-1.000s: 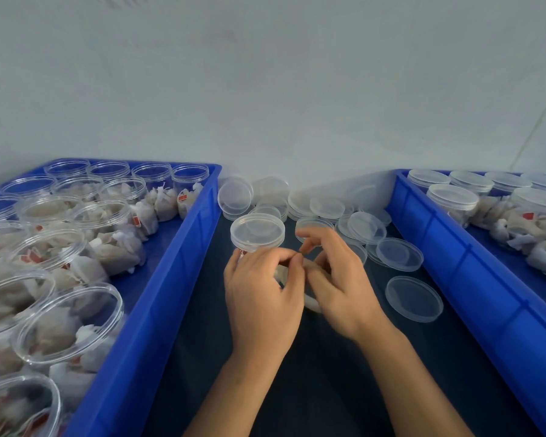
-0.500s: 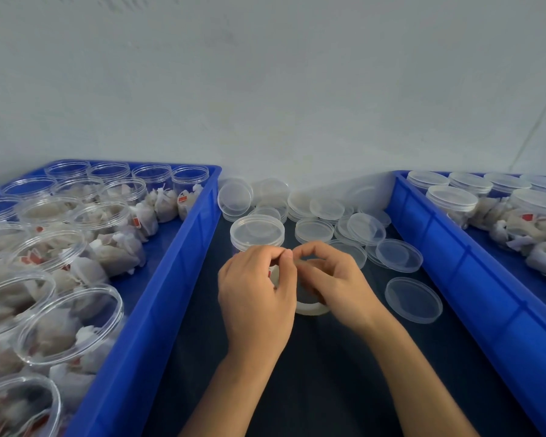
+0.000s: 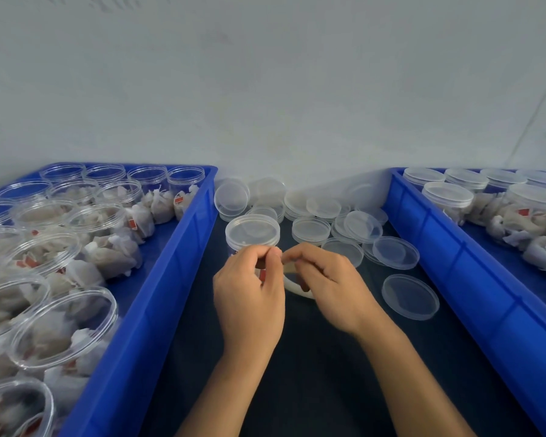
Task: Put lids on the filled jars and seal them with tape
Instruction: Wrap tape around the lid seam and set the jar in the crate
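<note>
At frame centre, the left hand (image 3: 249,291) and right hand (image 3: 328,285) pinch at a white tape roll (image 3: 297,287), fingers curled, partly hiding the lidded clear plastic jar (image 3: 252,231). Loose clear round lids (image 3: 409,296) lie right on the dark counter (image 3: 312,373). Blue plastic bins (image 3: 158,310) of jars flank both sides.

Your lidded jar (image 3: 252,232) stands upright on the dark mat (image 3: 312,373) between the two blue bins, just beside the left bin's (image 3: 158,310) inner wall — clear plastic, its clear lid seated flat on top. The tape roll (image 3: 297,287), a whitish ring, lies just right of that jar and nearer to you, mostly covered. Loose clear lids (image 3: 409,296) lie scattered right of and behind the jar — some stacked, some single.
</note>
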